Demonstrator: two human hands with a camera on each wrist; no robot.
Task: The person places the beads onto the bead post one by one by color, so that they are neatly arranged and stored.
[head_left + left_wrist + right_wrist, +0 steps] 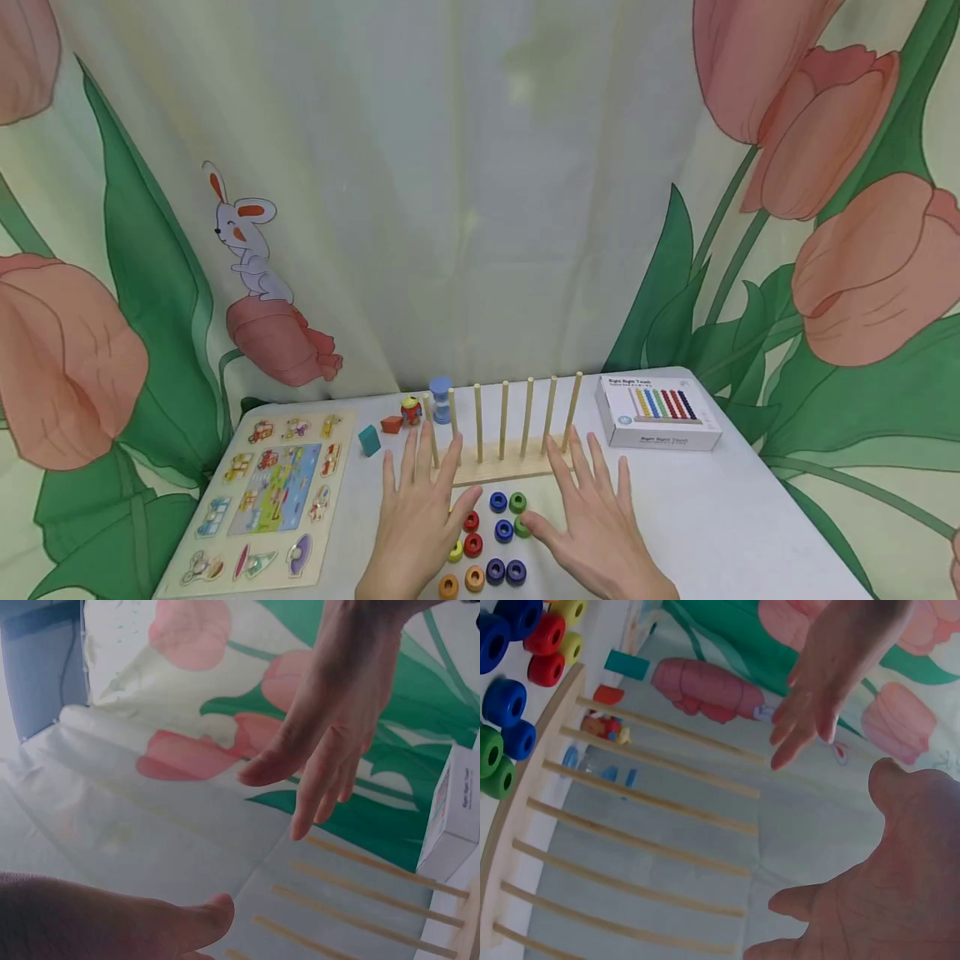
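Both hands are held up over the table with fingers spread and nothing in them. My left hand [412, 521] is left of the loose beads, and my right hand [603, 529] is to their right. Beyond them stands a wooden peg rack [502, 472] with a row of several bare upright pegs. In front of the rack lie ring-shaped beads: red [473, 545], yellow [456, 552], orange [475, 578], blue [504, 531], dark blue [516, 572] and green [517, 502]. The hands partly cover the rack's ends and some beads.
A wooden picture puzzle board [333, 492] lies at the left. Behind are a teal block [370, 441], a red-orange block [392, 425], a small toy figure [410, 410] and a blue sand timer [441, 400]. A white box [663, 433] sits back right; a tulip-print curtain [450, 208] hangs behind.
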